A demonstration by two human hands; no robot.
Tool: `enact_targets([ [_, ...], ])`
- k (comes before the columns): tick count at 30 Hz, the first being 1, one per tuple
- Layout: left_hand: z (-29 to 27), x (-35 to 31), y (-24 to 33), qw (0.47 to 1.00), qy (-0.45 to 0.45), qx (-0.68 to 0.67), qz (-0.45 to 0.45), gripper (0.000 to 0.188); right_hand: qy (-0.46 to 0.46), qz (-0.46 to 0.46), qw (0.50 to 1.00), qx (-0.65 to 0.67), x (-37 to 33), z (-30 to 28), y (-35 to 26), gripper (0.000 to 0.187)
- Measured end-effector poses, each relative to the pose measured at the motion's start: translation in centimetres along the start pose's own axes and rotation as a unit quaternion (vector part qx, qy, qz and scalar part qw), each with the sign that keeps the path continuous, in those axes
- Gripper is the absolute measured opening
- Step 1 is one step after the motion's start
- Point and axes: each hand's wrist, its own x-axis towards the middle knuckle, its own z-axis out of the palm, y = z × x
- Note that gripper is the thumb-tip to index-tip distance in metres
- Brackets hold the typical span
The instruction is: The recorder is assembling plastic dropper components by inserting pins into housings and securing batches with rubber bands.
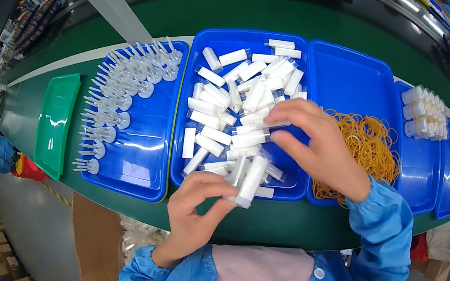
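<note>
In my left hand [198, 208] I hold a small upright bunch of white tubes with clear ends [252, 180], pinched near their lower ends between thumb and fingers. My right hand [321, 142] reaches over the right side of a blue tray [178, 159]. Its thumb and fingers are apart, curved around the end of one white tube; I see no firm grip on it. A loose pile of more white tubes [204, 119] fills this tray, lying in all directions.
Left of the tubes, a blue tray [142, 168] holds rows of clear stemmed plastic parts [123, 101]; beyond it lies a green tray [55, 122]. Rubber bands [363, 156] heap in a blue tray on the right. Bundled white tubes [424, 112] stand farther right. A cardboard box [90, 237] sits below the table.
</note>
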Motion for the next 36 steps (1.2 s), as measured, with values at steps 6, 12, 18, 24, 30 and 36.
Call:
enact_targets([
  [6, -0.3, 0.3, 0.3, 0.999, 0.008, 0.042, -0.004, 0.016, -0.051, -0.039, 0.941, -0.333, 0.3, 2.8, 2.9, 0.016],
  [12, -0.3, 0.1, 0.4, 0.985, -0.008, 0.147, 0.089, 0.023, -0.008, 0.088, 0.996, 0.013, 0.2, 1.2, 2.9, 0.03],
  [18, 0.0, 0.4, 1.5, 0.967, -0.055, 0.161, 0.188, 0.033, -0.012, 0.275, 0.877, 0.395, 0.5, -1.6, -1.2, 0.028],
  [24, 0.7, 0.7, 1.7, 0.959, -0.054, 0.163, 0.227, 0.032, -0.013, 0.253, 0.887, 0.386, -0.1, -0.2, -2.2, 0.027],
  [30, 1.0, 0.6, 2.0, 0.942, -0.048, 0.213, 0.256, 0.031, -0.018, 0.243, 0.92, 0.306, -0.4, -0.3, -3.1, 0.025],
  [36, 1.1, 0.4, 2.1, 0.93, -0.044, 0.241, 0.274, 0.027, -0.06, 0.229, 0.911, 0.336, -0.6, -2.0, -2.5, 0.02],
])
